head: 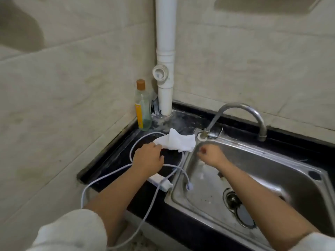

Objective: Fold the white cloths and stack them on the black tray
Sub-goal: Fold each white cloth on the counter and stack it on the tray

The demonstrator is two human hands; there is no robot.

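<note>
Pinching one edge of the white cloth with the left hand, fingers curled round it, cloth lifted over the black countertop beside the sink. Hovering over the sink's near corner, the right hand, fingers curled, apparently holding nothing. Probably light, limp and thin, so best taken by two corners and spread flat. Crumpled, soft folds against glossy stone and scuffed steel. White cable looping underneath; curved tap behind. No black tray in view.

Dim, even indoor light; soft glare on the steel sink; wall lines bow at the edges; overall slightly blurred.
</note>
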